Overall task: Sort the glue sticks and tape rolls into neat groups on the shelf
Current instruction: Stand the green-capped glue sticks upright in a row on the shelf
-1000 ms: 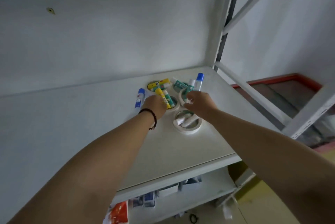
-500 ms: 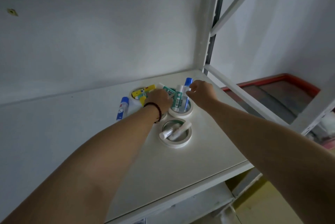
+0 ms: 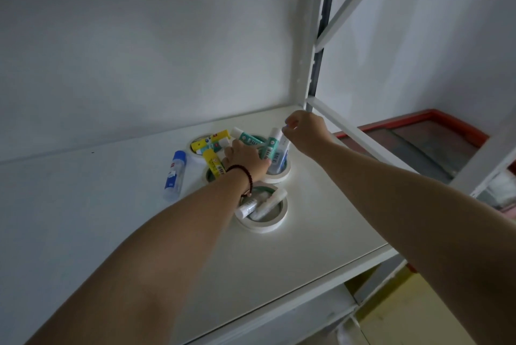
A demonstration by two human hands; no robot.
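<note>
A jumble of glue sticks and white tape rolls lies on the white shelf (image 3: 307,233). My left hand (image 3: 245,159), with a dark bead bracelet, rests fingers-down on the pile beside a yellow glue stick (image 3: 213,164); its grip is hidden. My right hand (image 3: 304,129) hovers above the far-right tape roll (image 3: 279,177), fingertips pinched at the blue cap of a glue stick (image 3: 280,149) that leans in that roll next to a teal one (image 3: 269,146). The nearest tape roll (image 3: 262,228) holds two white sticks (image 3: 259,205). A blue-capped stick (image 3: 174,174) lies alone at the left.
Another yellow stick (image 3: 212,139) and a teal stick (image 3: 245,136) cross a rear tape roll (image 3: 192,147). The wall closes the back. A metal upright (image 3: 315,65) and a slanted brace (image 3: 363,138) bound the right side. The shelf's front edge (image 3: 321,286) drops to lower shelves.
My right hand has let go of the teal sticks and risen toward the back right. My left hand slid from the yellow stick onto the teal ones. The view moved closer.
</note>
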